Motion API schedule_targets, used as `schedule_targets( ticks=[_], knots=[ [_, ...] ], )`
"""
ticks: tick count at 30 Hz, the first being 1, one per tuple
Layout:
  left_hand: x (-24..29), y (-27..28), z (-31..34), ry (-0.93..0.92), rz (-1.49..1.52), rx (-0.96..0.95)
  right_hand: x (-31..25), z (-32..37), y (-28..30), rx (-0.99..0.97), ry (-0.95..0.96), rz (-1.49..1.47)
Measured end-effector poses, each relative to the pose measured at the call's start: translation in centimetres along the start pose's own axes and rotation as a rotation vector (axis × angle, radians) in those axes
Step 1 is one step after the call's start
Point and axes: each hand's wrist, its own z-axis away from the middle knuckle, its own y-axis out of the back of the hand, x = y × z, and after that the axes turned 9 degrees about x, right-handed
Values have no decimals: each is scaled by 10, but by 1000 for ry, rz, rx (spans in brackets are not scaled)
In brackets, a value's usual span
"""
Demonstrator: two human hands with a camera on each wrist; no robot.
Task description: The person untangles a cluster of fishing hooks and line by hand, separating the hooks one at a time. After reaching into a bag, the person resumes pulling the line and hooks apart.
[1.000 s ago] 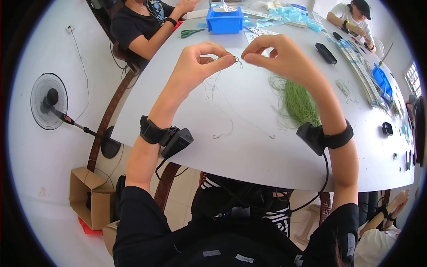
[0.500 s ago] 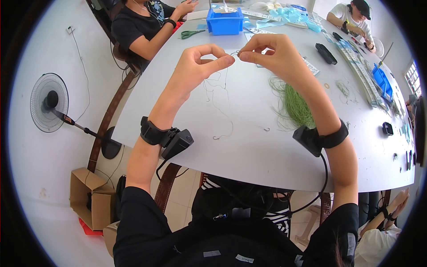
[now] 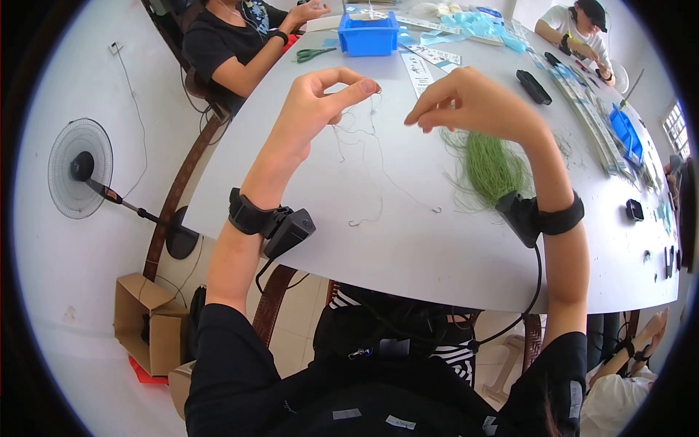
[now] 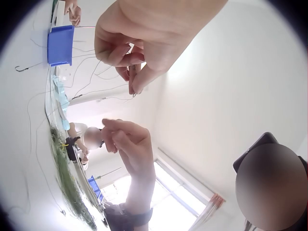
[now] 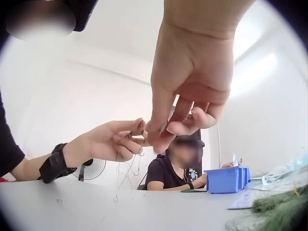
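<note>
My left hand (image 3: 306, 109) pinches a small dark hook or loop between thumb and fingertip; thin lines hang from it over the table (image 3: 291, 211). In the left wrist view the left hand (image 4: 144, 43) holds a tiny loop (image 4: 134, 95) at its fingertips. Two small hooks (image 3: 354, 223) (image 3: 437, 210) lie at line ends on the tabletop. To the right, apart from the left, my right hand (image 3: 480, 105) hangs in the air with loosely bent fingers and nothing visible in them. Beneath its wrist lies a green thread bundle (image 3: 491, 171).
A blue bin (image 3: 368, 36), green-handled scissors (image 3: 315, 54) and printed strips (image 3: 418, 74) lie toward the back. At right are a black case (image 3: 534, 87), long strips (image 3: 590, 116) and another blue bin (image 3: 626, 135). Other people sit around the table.
My right hand has parted from the left fingertips and moved right and closer to me, its fingers loosening. The left hand stays nearly in place, still pinching; the hanging lines have shifted.
</note>
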Motion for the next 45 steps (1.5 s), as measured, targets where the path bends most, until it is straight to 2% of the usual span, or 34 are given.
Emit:
schedule_targets(
  ticks=[2, 5, 6, 9, 13, 17, 20, 32, 35, 45],
  knots=[
    [0, 0, -1, -6, 3, 5, 5, -2, -7, -74, 70, -13],
    [0, 1, -1, -15, 12, -6, 10, -8, -20, -77, -9, 5],
    [-1, 1, -1, -13, 12, -8, 13, -9, -27, 15, 12, 6],
    [-3, 2, -1, -9, 16, -14, 21, -14, -45, 102, 1, -89],
    [-2, 2, -1, -12, 48, -18, 34, -16, -66, 47, 18, -213],
    [0, 3, 0, -22, 53, -14, 21, -15, -67, 9, -134, -312],
    [0, 3, 0, -43, 39, -4, 15, -16, -64, 55, -243, -360],
    [-4, 3, -1, -14, -9, -9, 11, -15, -58, 219, -202, -368],
    [-4, 2, -1, -23, 4, -16, 12, -15, -59, 291, -187, -264],
    [-5, 1, -1, -42, 11, -5, -1, -13, -53, 364, -119, -188]
  ],
)
